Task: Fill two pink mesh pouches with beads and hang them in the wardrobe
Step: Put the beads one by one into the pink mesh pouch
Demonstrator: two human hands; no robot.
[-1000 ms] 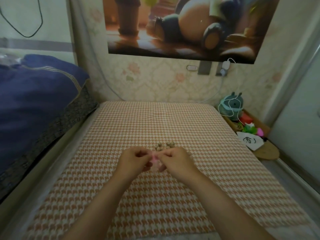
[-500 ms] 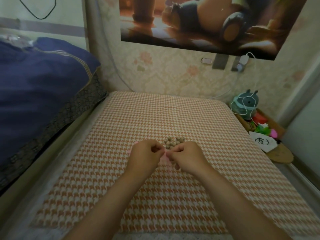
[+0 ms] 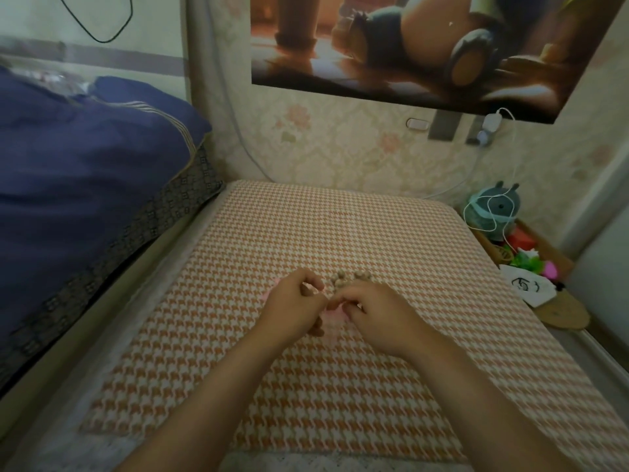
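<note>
A small heap of brown beads (image 3: 347,279) lies on the orange houndstooth cloth (image 3: 306,233), just beyond my fingers. My left hand (image 3: 292,308) and my right hand (image 3: 377,311) meet over the cloth with fingers curled, both pinching a pink mesh pouch (image 3: 333,315) that shows only as a pale pink patch between and below them. A second bit of pink (image 3: 270,292) peeks out left of my left hand; what it is stays unclear. Most of the pouch is hidden by my fingers.
A dark blue quilt (image 3: 85,185) is piled on the bed at the left. At the right edge a wooden tray (image 3: 558,315) holds a grey plush toy (image 3: 493,209), a white cable, bright small items and a white paper. A poster hangs on the papered wall.
My view has shifted closer and lower toward the cloth. My hands stay together on the pink pouch, working at it with small finger movements near the beads.
</note>
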